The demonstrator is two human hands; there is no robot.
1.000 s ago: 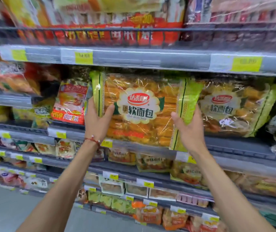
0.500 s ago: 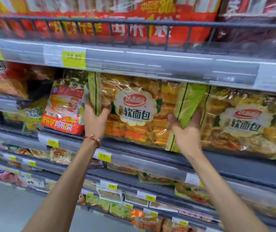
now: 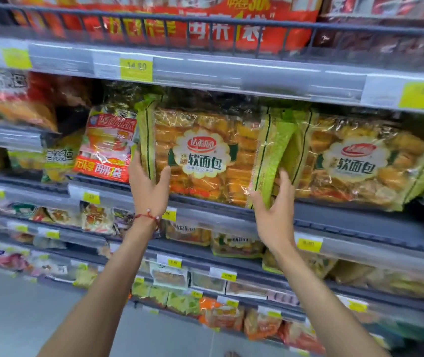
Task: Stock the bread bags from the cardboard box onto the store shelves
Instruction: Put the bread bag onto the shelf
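1. The bread bag stands at the centre of the frame on the middle shelf. Its label faces out and its long axis runs left to right along the shelf front. I cannot tell whether its bottom edge already rests on the ledge.
2. The left hand grips the lower left end, thumb on the front and fingers wrapped behind the green edge. The right hand holds the lower right end, thumb on the front of the green side flap and fingers behind it. The hands are well apart, one at each end.
3. The bag lies above and beyond both hands, deeper into the shelf, and neither hand looks nearer to it than the other.
4. Its left end is just beside a red bag. Its right flap overlaps the twin bag at the right of the frame.
5. To my eye the coming move is a straight push back into that slot. The right end looks the tighter fit, so the right hand will likely have to tuck the flap clear of the twin.
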